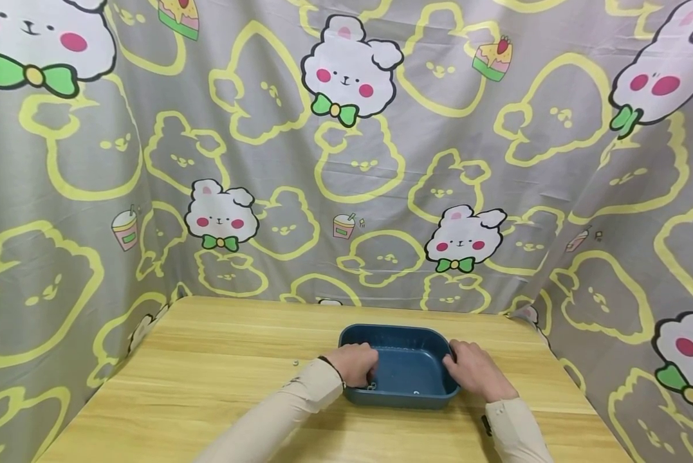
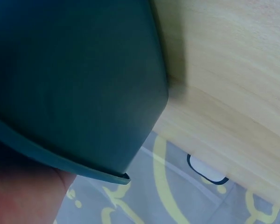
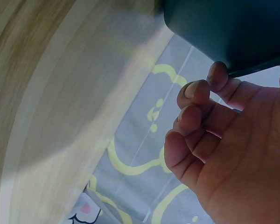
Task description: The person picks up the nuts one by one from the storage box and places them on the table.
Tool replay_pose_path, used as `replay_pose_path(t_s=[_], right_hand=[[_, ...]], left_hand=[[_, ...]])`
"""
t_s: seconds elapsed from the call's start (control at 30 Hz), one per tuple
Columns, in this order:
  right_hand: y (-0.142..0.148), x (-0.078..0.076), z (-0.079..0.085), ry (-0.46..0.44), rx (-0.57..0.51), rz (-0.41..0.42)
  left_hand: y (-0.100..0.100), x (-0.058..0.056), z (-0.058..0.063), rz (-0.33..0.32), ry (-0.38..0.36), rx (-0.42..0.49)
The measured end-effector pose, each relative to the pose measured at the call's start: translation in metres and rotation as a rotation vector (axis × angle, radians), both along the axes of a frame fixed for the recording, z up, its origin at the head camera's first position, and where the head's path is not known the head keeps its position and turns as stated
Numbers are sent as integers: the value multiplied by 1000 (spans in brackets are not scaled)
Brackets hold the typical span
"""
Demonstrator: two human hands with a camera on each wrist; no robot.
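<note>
A dark-blue, rounded-rectangular basin, apparently plastic, sits on the yellowish wood-grain table, between both hands. The right hand pinches its right rim, thumb inside, probably steadying it. The left hand reaches over the left rim, fingers curled down beside small silvery pieces; whether they grip any, I cannot tell.

From where I sit, this looks like a small curtained booth: patterned cloth, printed with white cartoon animals, hangs behind a wood-grain tabletop and along its left and right sides. I can't tell whether a home, lab or workshop lies beyond, because the cloth hides it.
</note>
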State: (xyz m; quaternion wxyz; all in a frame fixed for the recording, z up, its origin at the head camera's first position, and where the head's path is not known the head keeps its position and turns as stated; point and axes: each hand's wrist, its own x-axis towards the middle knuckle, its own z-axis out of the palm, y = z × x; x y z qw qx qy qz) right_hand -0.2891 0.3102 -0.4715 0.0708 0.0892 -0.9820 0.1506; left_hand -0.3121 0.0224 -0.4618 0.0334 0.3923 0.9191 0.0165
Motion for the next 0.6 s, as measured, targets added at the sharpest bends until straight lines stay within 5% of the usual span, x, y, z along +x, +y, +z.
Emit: replay_pose_path(t_s=[0.6], right_hand=[[0,-1,1,-15,0,-14]], left_hand=[[2,-3,-2,-34,-13,13]])
